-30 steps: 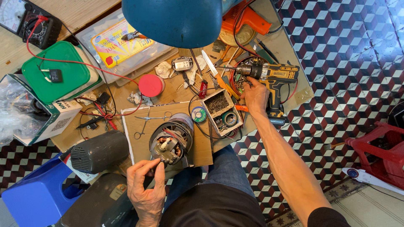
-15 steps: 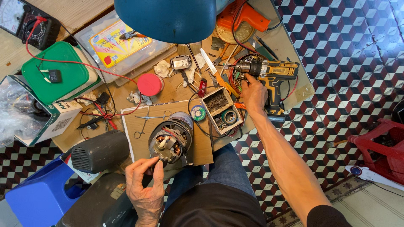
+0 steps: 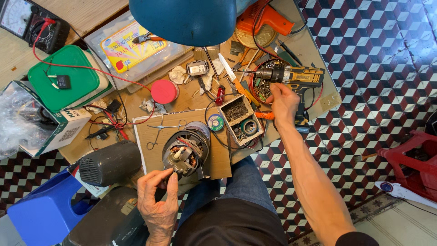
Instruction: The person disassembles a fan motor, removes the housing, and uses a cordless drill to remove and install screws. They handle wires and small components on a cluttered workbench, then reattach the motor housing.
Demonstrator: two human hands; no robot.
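So, quick rundown of the bench at that moment:

Left hand: the left hand sat at the near edge of the table, thumb and fingers pinched together on something small right by the motor's shaft end. Couldn't tell what was in the pinch, too tiny.

Motor: the open fan motor stood on a cardboard sheet, windings and wires exposed, just in front of the left hand. Small forceps lay on the same cardboard.

Right hand: the right hand was stretched out to the far right, fingers curled down over the cordless drill, resting on it rather than wrapped around the handle, as far as I could see. The drill lay on its side with its chuck over a round tin of screws.

Nearby: a small box of screws and tape rolls sat between the motor and the drill, and a red lid was further back.

Risk: the arm reached across a packed table, so dragging the drill back could've clipped the screw box or the tin and dumped hardware everywhere.

Risk two: the motor was only steadied by a fingertip pinch, so a bump might've tipped it or snagged those thin wires.
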